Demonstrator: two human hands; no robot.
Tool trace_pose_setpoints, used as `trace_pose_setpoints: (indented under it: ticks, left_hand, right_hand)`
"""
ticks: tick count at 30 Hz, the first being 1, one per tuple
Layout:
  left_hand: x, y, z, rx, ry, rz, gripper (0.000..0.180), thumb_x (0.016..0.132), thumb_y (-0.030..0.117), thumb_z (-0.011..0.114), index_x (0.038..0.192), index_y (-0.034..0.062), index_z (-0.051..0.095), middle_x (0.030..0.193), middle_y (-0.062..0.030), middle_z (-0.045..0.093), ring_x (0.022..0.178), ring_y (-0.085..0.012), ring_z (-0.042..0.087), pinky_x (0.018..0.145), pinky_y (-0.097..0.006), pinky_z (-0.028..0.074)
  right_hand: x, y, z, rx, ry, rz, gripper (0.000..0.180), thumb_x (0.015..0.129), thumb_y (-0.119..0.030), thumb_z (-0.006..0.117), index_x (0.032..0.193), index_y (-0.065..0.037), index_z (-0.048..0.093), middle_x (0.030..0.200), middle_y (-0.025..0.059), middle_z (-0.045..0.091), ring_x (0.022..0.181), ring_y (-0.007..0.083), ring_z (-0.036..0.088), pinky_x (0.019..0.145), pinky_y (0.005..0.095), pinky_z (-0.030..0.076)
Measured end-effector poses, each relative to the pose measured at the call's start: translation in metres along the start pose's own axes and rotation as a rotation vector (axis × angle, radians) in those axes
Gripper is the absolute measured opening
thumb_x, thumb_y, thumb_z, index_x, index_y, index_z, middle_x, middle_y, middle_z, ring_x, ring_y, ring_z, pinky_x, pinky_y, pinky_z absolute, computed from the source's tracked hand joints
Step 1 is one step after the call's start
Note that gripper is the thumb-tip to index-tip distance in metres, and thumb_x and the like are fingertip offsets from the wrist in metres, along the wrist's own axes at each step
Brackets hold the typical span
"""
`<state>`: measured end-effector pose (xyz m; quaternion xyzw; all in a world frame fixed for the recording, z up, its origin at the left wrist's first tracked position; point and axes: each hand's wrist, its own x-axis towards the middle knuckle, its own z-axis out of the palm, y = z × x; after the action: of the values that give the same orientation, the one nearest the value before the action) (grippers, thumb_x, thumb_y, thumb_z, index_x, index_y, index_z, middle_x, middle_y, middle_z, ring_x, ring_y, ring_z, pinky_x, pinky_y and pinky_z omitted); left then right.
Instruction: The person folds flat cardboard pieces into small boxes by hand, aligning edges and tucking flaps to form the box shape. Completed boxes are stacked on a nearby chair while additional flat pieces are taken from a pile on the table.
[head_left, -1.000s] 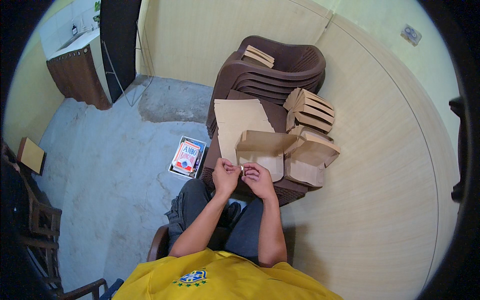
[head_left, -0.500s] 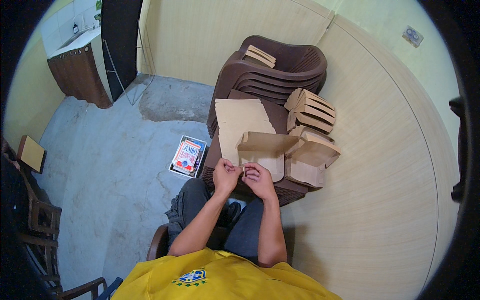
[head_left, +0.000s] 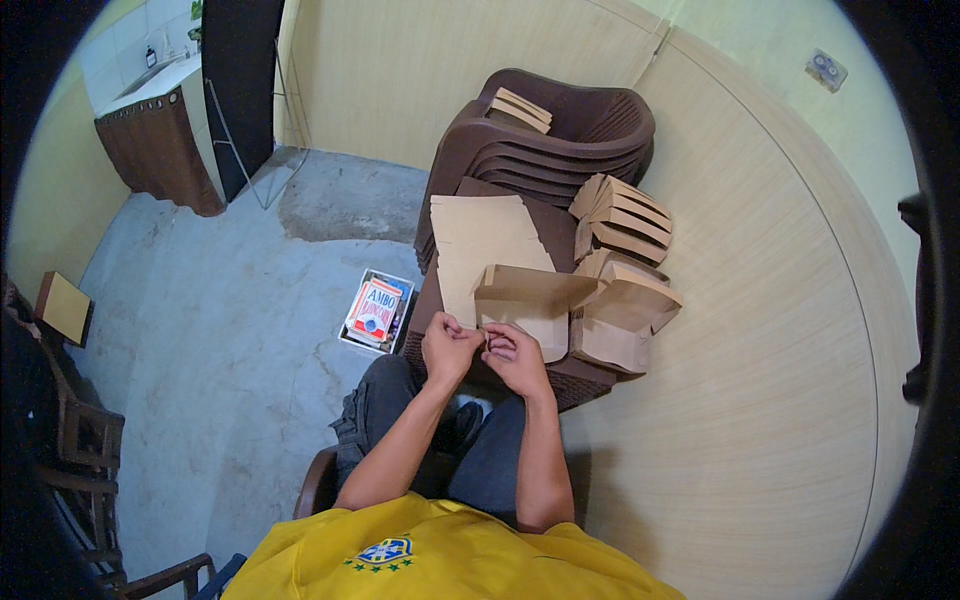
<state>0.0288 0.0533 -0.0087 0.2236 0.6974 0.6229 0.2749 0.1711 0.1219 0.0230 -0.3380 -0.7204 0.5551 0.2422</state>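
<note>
A partly folded brown cardboard box [head_left: 535, 312] lies in front of me with its back wall raised. At its near left corner, my left hand [head_left: 450, 347] pinches a small tan bit of card, which looks like the box's tab. Close against it, my right hand [head_left: 518, 362] has its thumb and fingertips closed on the same spot. The fingers hide most of that corner. Beyond the left hand lies a flat, notched cardboard sheet [head_left: 485, 230]. Just right of the box sits another folded cardboard box [head_left: 615, 330], its walls standing up.
The work lies on a stack of brown plastic chairs [head_left: 560, 150]. Folded cardboard pieces [head_left: 625, 222] are bunched at the right, and more card strips [head_left: 522, 110] lie farther back. A white bin [head_left: 362, 345] holding a printed packet stands on the floor, left of the stack. A wood-panelled wall [head_left: 760, 300] closes the right side.
Both hands stay at the box's near left corner. The left hand has shifted slightly up and left, and the fingertips have moved; less of the small tan bit shows between them.
</note>
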Motion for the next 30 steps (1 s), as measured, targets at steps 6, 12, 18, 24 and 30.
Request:
trace_pose_setpoints:
  ticks: [6,12,18,24,30]
  left_hand:
    - [-0.008,0.014,0.002,0.117,0.132,-0.003,0.044,0.076,0.012,0.093,0.087,0.0063,0.051,0.080,-0.0120,0.078,0.074,-0.0184,0.076,0.071,-0.037,0.057]
    - [-0.010,0.022,-0.002,-0.008,0.028,-0.024,0.042,0.077,0.011,0.092,0.086,0.0063,0.051,0.079,-0.0108,0.078,0.075,-0.0174,0.076,0.071,-0.035,0.057]
    - [-0.009,0.017,-0.004,-0.002,-0.008,-0.024,0.041,0.077,0.011,0.092,0.085,0.0062,0.052,0.079,-0.0107,0.078,0.073,-0.0174,0.076,0.070,-0.035,0.057]
    - [-0.010,0.019,-0.002,0.049,0.042,0.007,0.039,0.076,0.011,0.091,0.084,0.0061,0.053,0.076,-0.0087,0.077,0.072,-0.0173,0.075,0.071,-0.036,0.057]
    - [-0.010,0.018,-0.001,0.066,0.027,-0.002,0.038,0.077,0.011,0.091,0.084,0.0058,0.054,0.077,-0.0091,0.078,0.073,-0.0163,0.075,0.069,-0.035,0.056]
  right_hand:
    - [0.001,-0.002,0.000,0.026,0.004,-0.009,0.048,0.085,0.013,0.078,0.131,0.003,0.070,0.115,0.0071,0.070,0.105,0.0155,0.070,0.094,0.0303,0.061]
    - [0.005,0.011,0.004,0.038,0.142,-0.023,0.040,0.088,0.003,0.082,0.127,0.003,0.074,0.111,0.0086,0.073,0.100,0.0167,0.073,0.089,0.0311,0.063]
    - [0.009,0.013,0.006,0.169,0.222,0.046,0.032,0.091,0.006,0.077,0.123,0.005,0.074,0.104,0.0069,0.074,0.086,0.0151,0.073,0.078,0.0275,0.060]
    - [0.005,0.013,0.005,0.346,0.218,0.048,0.032,0.093,0.010,0.071,0.124,0.004,0.072,0.103,0.0068,0.073,0.084,0.0118,0.071,0.075,0.0248,0.057]
    - [0.009,0.016,0.006,0.379,0.194,0.073,0.034,0.092,0.012,0.069,0.125,0.003,0.069,0.102,0.0058,0.072,0.089,0.0120,0.070,0.080,0.0248,0.057]
